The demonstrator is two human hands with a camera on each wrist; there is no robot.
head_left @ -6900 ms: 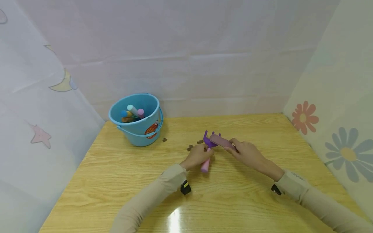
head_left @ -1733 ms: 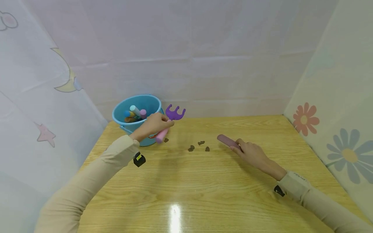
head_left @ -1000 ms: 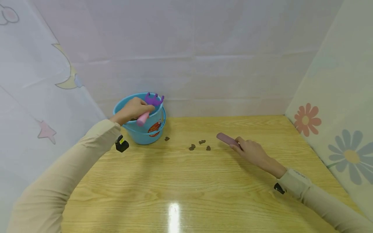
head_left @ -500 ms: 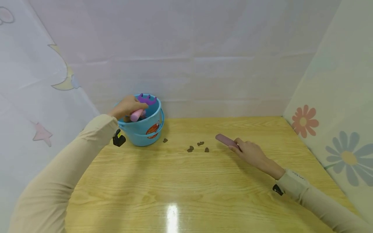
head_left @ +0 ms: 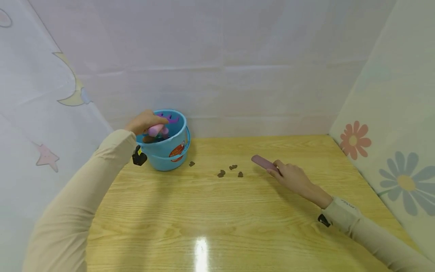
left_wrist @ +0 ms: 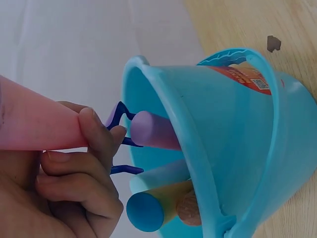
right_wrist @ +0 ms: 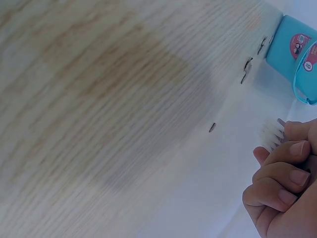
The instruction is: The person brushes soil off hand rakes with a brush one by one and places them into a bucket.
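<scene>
My left hand [head_left: 144, 121] grips the pink handle of a toy hand rake [head_left: 155, 130] over the mouth of a light blue bucket [head_left: 166, 162]. In the left wrist view, the rake's purple tines dip in past the bucket's rim. Inside the bucket stand several tools, among them a purple handle [left_wrist: 151, 130], a pale blue handle [left_wrist: 161, 176] and a yellow one with a blue end [left_wrist: 146, 210]. To the right, my right hand [head_left: 293, 179] holds a mauve-backed brush [head_left: 264, 163] just above the wooden table. Its white bristles [right_wrist: 272, 134] show in the right wrist view.
Several small brown flakes lie on the table [head_left: 210, 211]: one flake [head_left: 192, 163] is beside the bucket, and others, such as this flake [head_left: 240, 174], lie between bucket and brush. A patterned cloth wall [head_left: 258, 94] closes off the back and sides.
Earlier the brush touched the rake's tines mid-table. My left hand has since carried the rake left to the bucket and lowered its tines into the mouth. The right hand stays nearly still.
</scene>
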